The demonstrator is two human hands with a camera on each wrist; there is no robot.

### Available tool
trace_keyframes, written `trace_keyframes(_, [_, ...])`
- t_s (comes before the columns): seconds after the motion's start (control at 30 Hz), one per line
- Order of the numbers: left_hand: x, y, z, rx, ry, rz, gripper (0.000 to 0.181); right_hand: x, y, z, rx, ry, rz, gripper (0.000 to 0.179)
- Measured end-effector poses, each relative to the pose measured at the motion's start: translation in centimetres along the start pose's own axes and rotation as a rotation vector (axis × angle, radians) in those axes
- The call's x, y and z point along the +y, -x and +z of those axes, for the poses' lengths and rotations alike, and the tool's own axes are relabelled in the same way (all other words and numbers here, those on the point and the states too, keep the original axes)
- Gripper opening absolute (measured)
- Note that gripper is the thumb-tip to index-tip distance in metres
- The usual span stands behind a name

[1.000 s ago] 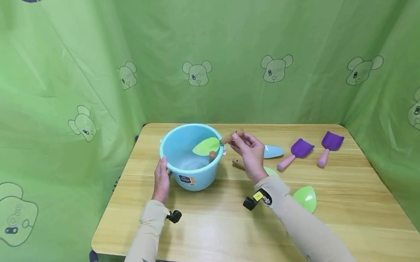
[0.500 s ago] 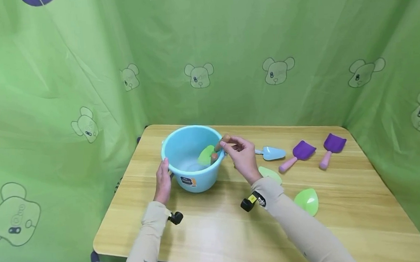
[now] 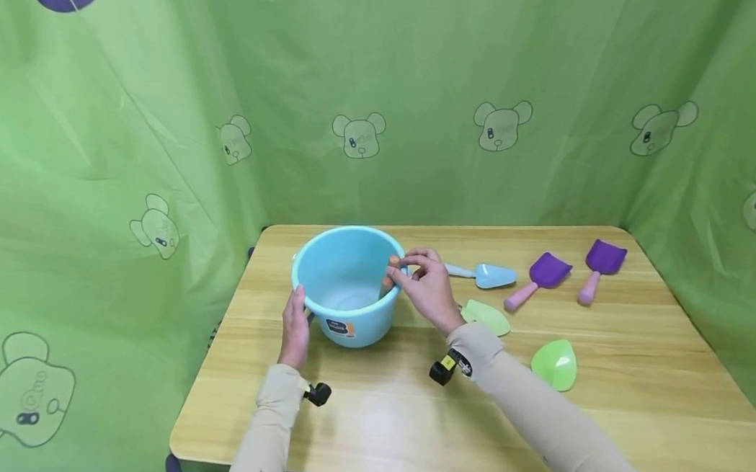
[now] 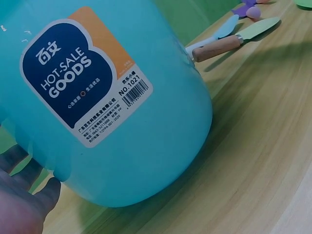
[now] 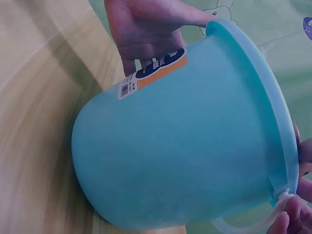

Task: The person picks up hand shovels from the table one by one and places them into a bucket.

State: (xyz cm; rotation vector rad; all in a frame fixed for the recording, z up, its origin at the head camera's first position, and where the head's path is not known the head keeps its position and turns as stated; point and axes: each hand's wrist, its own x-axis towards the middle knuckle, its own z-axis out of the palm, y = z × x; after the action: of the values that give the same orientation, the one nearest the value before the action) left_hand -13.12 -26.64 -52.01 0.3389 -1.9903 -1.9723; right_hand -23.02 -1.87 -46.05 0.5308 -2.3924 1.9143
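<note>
A light blue bucket [image 3: 372, 326] stands upright on the table. My left hand [image 3: 294, 329] rests against its left side, thumb at the rim; in the right wrist view that hand's fingers [image 5: 144, 51] lie extended along the wall by the label. At the opposite rim my right hand [image 3: 430, 290] pinches the wooden handle end of a toy trowel [image 3: 394, 262], whose green blade is now hidden inside the bucket. Just beside it, a second wooden handle [image 3: 386, 282] leans in the bucket. Some right fingertips [image 5: 291, 214] are right by the white bail [image 5: 243, 228].
Right of the bucket lie a light blue trowel [image 3: 494, 276], a pale green trowel [image 3: 487, 318] with a wooden handle [image 4: 217, 49], and a bright green blade [image 3: 554, 364]. Farther right are two purple shovels [image 3: 549, 270] with pink handles. Green cloth [image 3: 440, 182] hangs behind the table.
My right hand has moved left and lowered the green-bladed trowel into the bucket, its handle tipping from nearly level to upright. My left hand has stayed on the bucket.
</note>
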Motion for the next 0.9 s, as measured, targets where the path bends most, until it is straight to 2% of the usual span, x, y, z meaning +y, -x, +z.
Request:
trace_keyframes(0.23, [0.1,0.1,0.1,0.002,0.005,0.013,0.06,0.2,0.3,0.0,0.012,0.014,0.007,0.032])
trace_keyframes(0.43, [0.0,0.1,0.2,0.005,-0.002,0.01,0.059,0.7,0.8,-0.5,0.034,-0.022,-0.001,0.026])
trace_keyframes(0.73, [-0.1,0.2,0.6,0.003,-0.009,0.011,0.061,2.8,2.4,-3.1,0.076,-0.116,0.045,0.026])
trace_keyframes(0.9, [-0.1,0.2,0.2,0.014,-0.005,0.019,0.061,4.3,3.2,-5.5,0.097,-0.098,0.119,0.025])
